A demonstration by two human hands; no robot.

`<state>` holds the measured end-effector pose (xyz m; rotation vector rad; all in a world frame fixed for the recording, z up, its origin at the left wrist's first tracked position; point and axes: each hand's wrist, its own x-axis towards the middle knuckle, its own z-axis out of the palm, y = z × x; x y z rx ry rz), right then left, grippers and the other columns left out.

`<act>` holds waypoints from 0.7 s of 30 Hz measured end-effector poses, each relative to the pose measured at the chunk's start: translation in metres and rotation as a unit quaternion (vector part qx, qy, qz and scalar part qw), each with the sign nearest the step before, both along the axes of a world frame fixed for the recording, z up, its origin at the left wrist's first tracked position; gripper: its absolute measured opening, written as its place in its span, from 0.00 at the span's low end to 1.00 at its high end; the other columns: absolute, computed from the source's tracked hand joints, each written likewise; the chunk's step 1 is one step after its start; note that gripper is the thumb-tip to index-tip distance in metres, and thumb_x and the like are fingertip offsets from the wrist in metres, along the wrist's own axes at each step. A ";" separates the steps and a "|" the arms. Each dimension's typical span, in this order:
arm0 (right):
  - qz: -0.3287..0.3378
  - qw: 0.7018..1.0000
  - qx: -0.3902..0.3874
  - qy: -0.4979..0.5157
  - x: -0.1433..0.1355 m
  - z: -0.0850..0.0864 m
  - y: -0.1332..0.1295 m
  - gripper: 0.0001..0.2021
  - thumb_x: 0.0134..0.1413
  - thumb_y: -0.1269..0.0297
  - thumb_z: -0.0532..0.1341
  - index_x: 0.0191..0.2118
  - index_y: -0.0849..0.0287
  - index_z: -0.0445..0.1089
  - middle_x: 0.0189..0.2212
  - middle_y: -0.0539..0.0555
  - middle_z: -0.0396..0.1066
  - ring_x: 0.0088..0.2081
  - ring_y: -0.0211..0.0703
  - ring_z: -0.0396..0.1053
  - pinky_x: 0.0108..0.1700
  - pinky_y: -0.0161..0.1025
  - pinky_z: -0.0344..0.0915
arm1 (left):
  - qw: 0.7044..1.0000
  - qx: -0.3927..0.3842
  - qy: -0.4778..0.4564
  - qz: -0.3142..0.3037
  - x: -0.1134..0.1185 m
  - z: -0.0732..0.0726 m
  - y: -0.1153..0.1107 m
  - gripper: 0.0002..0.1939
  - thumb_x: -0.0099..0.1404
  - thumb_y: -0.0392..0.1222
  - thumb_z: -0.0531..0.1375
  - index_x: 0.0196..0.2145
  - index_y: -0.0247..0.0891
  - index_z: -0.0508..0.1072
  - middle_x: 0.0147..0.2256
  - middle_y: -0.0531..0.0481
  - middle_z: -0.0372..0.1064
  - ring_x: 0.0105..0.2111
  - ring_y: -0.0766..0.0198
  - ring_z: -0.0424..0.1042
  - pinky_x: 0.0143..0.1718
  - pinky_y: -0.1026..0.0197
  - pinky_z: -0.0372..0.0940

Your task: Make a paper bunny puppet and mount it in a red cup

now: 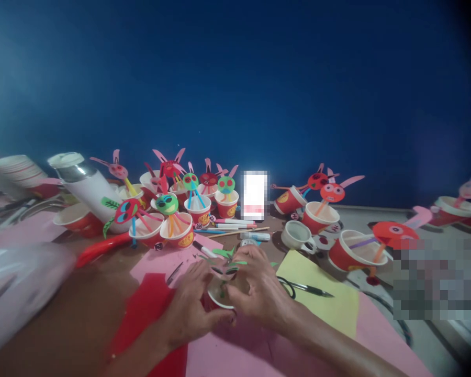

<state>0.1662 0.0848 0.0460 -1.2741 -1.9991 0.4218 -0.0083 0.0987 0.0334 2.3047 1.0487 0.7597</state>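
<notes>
A small red paper cup (213,300) with a white rim stands in front of me. My left hand (190,301) is closed around its left side, thumb at the near rim. Over the cup's mouth, my right hand (255,285) pinches a pale paper face (222,268) with dark eye shapes, its thumb dipping inside the rim. Green paper strips (223,252) stick up behind the fingers. The fingers hide part of the face and the cup's inside. Pink paper (239,348) and red paper (141,314) lie underneath and to the left.
Finished paper-faced cups (176,230) stand along the back. Markers (235,225), a glue tube (255,236) and a white mug (296,234) lie beyond my hands. A pen (314,289) rests on yellow paper (325,301) at right. A white bottle (90,191) leans at left near a plastic bag (23,283).
</notes>
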 end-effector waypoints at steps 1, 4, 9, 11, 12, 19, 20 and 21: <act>-0.004 1.000 0.003 -0.005 0.000 0.001 0.000 0.05 0.40 0.73 0.62 0.27 0.57 0.69 0.26 0.50 0.66 0.39 0.46 0.61 0.45 0.43 0.56 | 1.000 -0.003 -0.008 -0.002 0.001 0.001 0.000 0.28 0.49 0.48 0.66 0.47 0.42 0.66 0.47 0.44 0.67 0.48 0.50 0.64 0.49 0.50 0.61; -0.011 1.000 0.018 -0.011 0.000 0.000 0.000 0.07 0.40 0.71 0.63 0.30 0.56 0.71 0.28 0.51 0.68 0.39 0.46 0.61 0.46 0.45 0.55 | 1.000 -0.014 -0.017 -0.008 0.001 0.002 -0.001 0.28 0.49 0.46 0.67 0.48 0.44 0.66 0.47 0.46 0.66 0.48 0.52 0.64 0.49 0.52 0.61; -0.009 0.999 0.038 0.005 0.001 -0.003 0.000 0.06 0.40 0.69 0.64 0.30 0.56 0.71 0.27 0.51 0.68 0.38 0.46 0.62 0.45 0.45 0.56 | 0.999 -0.024 -0.022 0.001 0.001 0.002 -0.001 0.24 0.51 0.46 0.65 0.46 0.44 0.68 0.46 0.47 0.67 0.47 0.53 0.65 0.47 0.53 0.62; -0.006 0.998 0.048 0.032 0.006 0.001 0.000 0.06 0.43 0.68 0.63 0.32 0.57 0.71 0.30 0.52 0.69 0.38 0.46 0.63 0.44 0.45 0.57 | 1.000 -0.020 -0.019 0.012 0.000 0.001 0.000 0.22 0.52 0.47 0.65 0.44 0.44 0.69 0.45 0.47 0.67 0.46 0.53 0.65 0.47 0.53 0.62; -0.004 0.998 0.049 0.049 0.010 0.004 0.001 0.06 0.45 0.67 0.62 0.34 0.58 0.70 0.32 0.53 0.70 0.39 0.46 0.64 0.44 0.45 0.57 | 1.000 -0.015 -0.018 0.015 0.000 -0.001 0.000 0.21 0.51 0.48 0.65 0.44 0.44 0.70 0.44 0.48 0.67 0.46 0.53 0.65 0.47 0.53 0.62; 0.017 0.989 -0.148 0.010 0.039 0.033 0.008 0.06 0.54 0.61 0.58 0.32 0.56 0.69 0.28 0.49 0.71 0.30 0.39 0.67 0.30 0.34 0.59 | 0.998 0.018 -0.005 0.052 -0.010 -0.011 0.008 0.22 0.51 0.50 0.65 0.44 0.42 0.70 0.46 0.45 0.67 0.47 0.52 0.66 0.48 0.50 0.62; 0.016 0.986 -0.163 0.004 0.040 0.033 0.009 0.06 0.54 0.61 0.58 0.31 0.56 0.69 0.27 0.49 0.71 0.30 0.38 0.67 0.29 0.33 0.58 | 0.998 0.028 -0.008 0.059 -0.012 -0.011 0.010 0.22 0.51 0.50 0.65 0.43 0.41 0.70 0.46 0.45 0.67 0.47 0.52 0.66 0.48 0.51 0.62; 0.019 0.985 -0.174 0.003 0.040 0.031 0.009 0.07 0.54 0.61 0.58 0.29 0.57 0.68 0.26 0.48 0.71 0.29 0.38 0.67 0.29 0.33 0.58 | 0.997 0.039 -0.010 0.065 -0.013 -0.011 0.012 0.21 0.52 0.49 0.65 0.43 0.41 0.70 0.45 0.45 0.67 0.46 0.53 0.66 0.47 0.51 0.63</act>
